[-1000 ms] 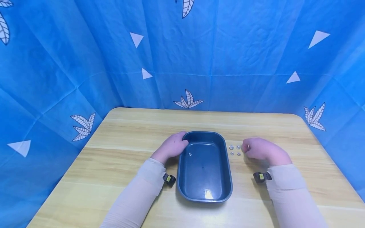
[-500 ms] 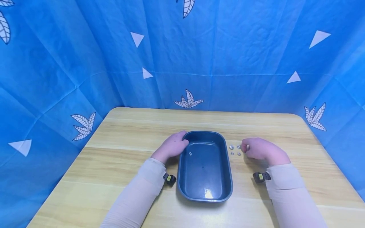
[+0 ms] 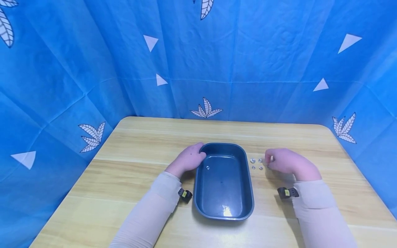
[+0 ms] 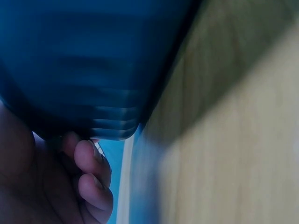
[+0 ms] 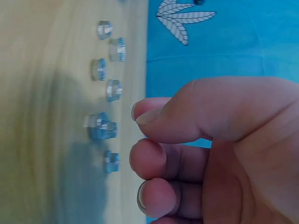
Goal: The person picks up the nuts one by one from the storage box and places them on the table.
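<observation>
In the head view my left hand (image 3: 187,159) grips the far left rim of a dark blue rectangular tray (image 3: 222,218). Its fingers (image 4: 96,193) curl under the rim at the corner in the left wrist view. A single small silvery nut (image 3: 207,167) lies inside the tray. My right hand (image 3: 286,162) hovers just right of several similar nuts (image 3: 252,161) on the table. In the right wrist view the thumb (image 5: 173,121) overlaps the index fingertip, and the other fingers are loosely bent. I see nothing between them. Two small metal pieces (image 5: 100,126) lie below those fingertips.
The wooden table (image 3: 149,137) carries the tray near its middle. A blue patterned cloth (image 3: 198,62) hangs behind and along both sides. Each wrist wears a black strap device, one (image 3: 185,195) beside the tray's left wall.
My right hand has shifted slightly right and up, and a metal piece now shows beneath its fingers. The left hand and tray hold nearly the same place.
</observation>
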Demonstrator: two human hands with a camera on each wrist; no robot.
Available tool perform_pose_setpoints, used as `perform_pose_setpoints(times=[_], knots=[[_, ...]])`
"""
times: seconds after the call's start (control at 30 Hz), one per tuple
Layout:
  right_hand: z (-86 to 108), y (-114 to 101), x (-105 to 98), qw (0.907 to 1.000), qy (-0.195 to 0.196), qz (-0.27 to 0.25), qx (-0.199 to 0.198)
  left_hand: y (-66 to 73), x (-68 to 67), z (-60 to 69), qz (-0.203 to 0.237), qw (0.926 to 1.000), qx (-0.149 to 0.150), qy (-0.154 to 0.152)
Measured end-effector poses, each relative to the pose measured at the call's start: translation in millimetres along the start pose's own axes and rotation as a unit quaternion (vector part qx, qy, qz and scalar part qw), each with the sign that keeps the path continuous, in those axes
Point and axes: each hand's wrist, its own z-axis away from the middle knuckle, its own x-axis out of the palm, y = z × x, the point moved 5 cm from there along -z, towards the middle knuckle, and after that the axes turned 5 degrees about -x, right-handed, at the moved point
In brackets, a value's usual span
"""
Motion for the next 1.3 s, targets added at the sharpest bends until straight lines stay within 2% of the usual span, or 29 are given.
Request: perform_pose_setpoints(times=[0.43,0.67,0.97,1.3], knots=[[6.4,-20,-15,1.0000,0.009,0.003,0.000,1.5,0.1,0.0,0.003,1.0000,0.004,-0.002],[12.0,-44,-22,0.9986,0.035,0.021,-0.033,0.1,1.1,-1.9,0.001,1.0000,0.003,-0.003],[11.3,-75,-21,0.9950,0.054,0.038,-0.076,-0.1,0.1,-1.4,0.000,1.0000,0.006,-0.002],[-0.3,-108,-20,0.9900,0.058,0.065,-0.111,1.6,-0.8,0.1,-0.011,0.9999,0.003,0.001]])
